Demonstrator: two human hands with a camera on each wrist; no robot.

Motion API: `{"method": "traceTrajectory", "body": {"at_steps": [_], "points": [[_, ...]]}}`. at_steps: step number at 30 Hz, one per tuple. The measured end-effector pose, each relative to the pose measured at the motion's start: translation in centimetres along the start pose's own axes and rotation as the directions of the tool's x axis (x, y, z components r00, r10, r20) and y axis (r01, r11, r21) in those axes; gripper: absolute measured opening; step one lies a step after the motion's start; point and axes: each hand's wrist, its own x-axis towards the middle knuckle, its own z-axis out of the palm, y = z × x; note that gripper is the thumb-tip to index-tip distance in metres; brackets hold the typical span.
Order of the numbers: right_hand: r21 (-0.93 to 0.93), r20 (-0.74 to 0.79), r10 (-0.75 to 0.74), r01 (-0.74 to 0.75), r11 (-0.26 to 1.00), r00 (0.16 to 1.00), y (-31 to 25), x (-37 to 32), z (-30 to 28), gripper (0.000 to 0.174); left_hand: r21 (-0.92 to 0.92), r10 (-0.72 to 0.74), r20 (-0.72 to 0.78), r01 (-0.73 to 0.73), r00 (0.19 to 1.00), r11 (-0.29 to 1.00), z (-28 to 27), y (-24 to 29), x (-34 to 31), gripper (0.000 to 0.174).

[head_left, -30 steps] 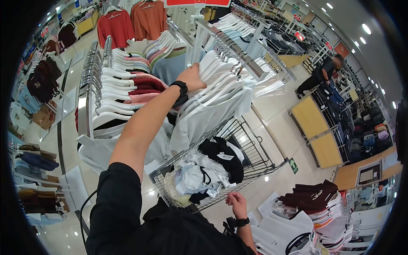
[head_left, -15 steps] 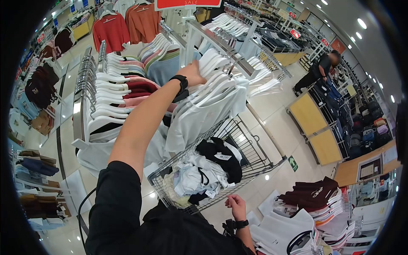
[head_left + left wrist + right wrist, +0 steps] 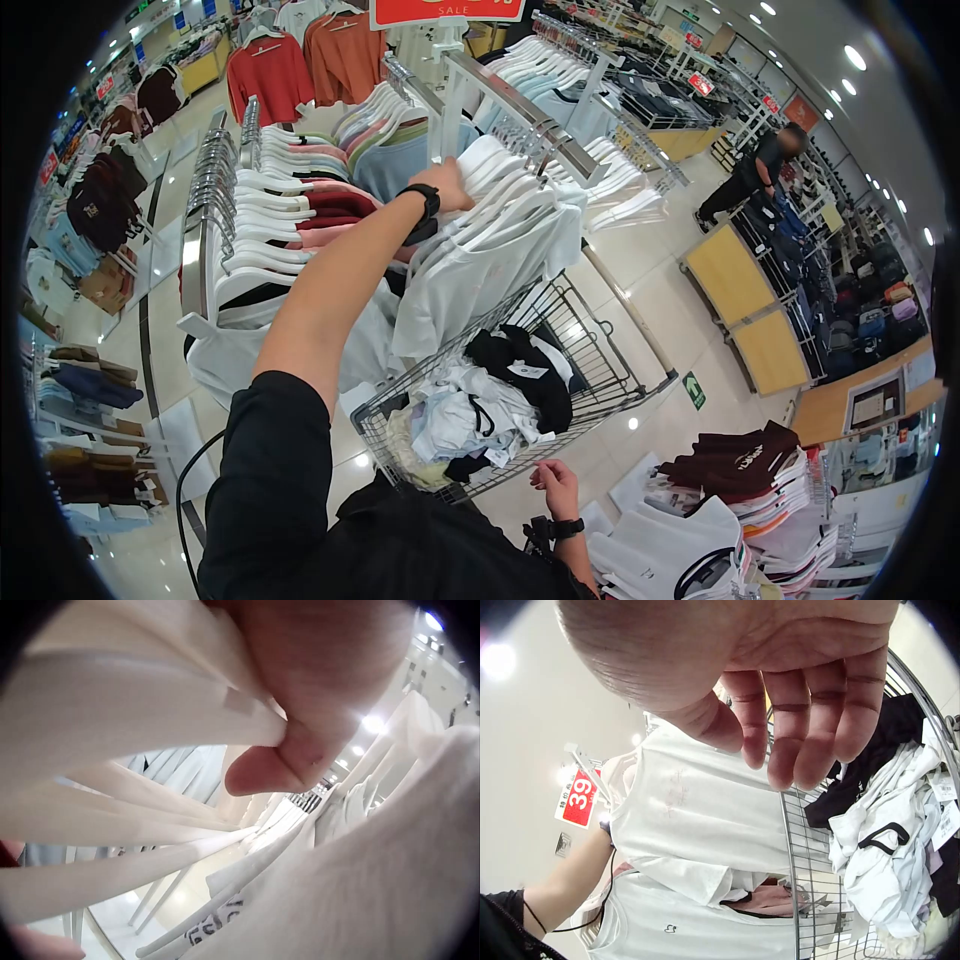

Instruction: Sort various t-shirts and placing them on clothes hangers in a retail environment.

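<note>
My left hand [image 3: 447,185] reaches into the rack's row of white clothes hangers [image 3: 490,165]. In the left wrist view its thumb [image 3: 277,771] bends round the edge of a white hanger [image 3: 135,697]; the other fingers are mostly hidden. White T-shirts [image 3: 480,270] hang just below that hand. My right hand [image 3: 556,485] hangs beside the wire shopping cart [image 3: 605,370], and in the right wrist view its loosely curled fingers [image 3: 784,742] hold nothing. Inside the cart lie a white garment with a black band [image 3: 465,415] and a black garment [image 3: 545,390].
Left of the arm, a metal rail [image 3: 203,240] carries more hangers with pink, dark red and white clothes. A second clothes rack [image 3: 720,510] stands at the lower right. Farther off, a person [image 3: 755,170] stands by a wood-sided display bin [image 3: 735,300].
The head view shifts slightly and swings partly back. My left hand stays at the hangers, and the right hand keeps its place by the cart with nothing held.
</note>
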Motion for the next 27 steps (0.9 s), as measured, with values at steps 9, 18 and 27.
{"method": "traceTrajectory", "body": {"at_steps": [9,18,27], "points": [[-0.018,0.026,-0.019,0.019,1.0,0.999,-0.3,1.5,-0.2,0.018,-0.1,-0.235,-0.004,0.234,0.972,0.967,2.6,-4.6,-4.2,0.093],[0.032,0.161,-0.083,0.079,0.996,0.983,0.1,3.9,0.5,0.017,-0.328,-0.403,-0.091,0.354,0.911,0.876,3.1,-3.9,-8.8,0.099],[0.071,0.182,-0.097,0.086,0.994,0.978,-0.9,3.6,0.2,0.014,-0.547,-0.463,-0.197,0.296,0.864,0.783,2.1,-2.2,-11.3,0.093]]}}
